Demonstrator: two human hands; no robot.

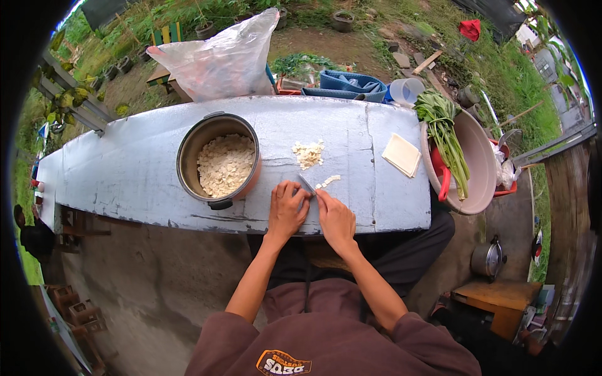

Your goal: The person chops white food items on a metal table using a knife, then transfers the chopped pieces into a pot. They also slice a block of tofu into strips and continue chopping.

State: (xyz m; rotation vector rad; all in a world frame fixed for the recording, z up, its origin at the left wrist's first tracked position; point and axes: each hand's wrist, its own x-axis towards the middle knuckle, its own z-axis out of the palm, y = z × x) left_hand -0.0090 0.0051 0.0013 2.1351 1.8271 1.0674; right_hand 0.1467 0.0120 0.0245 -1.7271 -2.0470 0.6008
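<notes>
So my right fingers [322, 198] look closed around the knife [305, 182], down by the near side of the counter [144, 150]. My left fingers [289, 192] are curled just beside the blade; can't tell if they're pinching anything.

The strips [328, 182] lie just right of the knife, and the pile [308, 154] of cut bits is further up. Biggest worry IMO is those left fingers: if the blade slips or tips their way, I'd get nicked.

The strips are loose too, so a careless knuckle could scatter them. The pot [246, 187] on the left is open, so a hard bump might spill it. Sheets [402, 155] sit near the greens [448, 131]; any drips could dampen them.
</notes>
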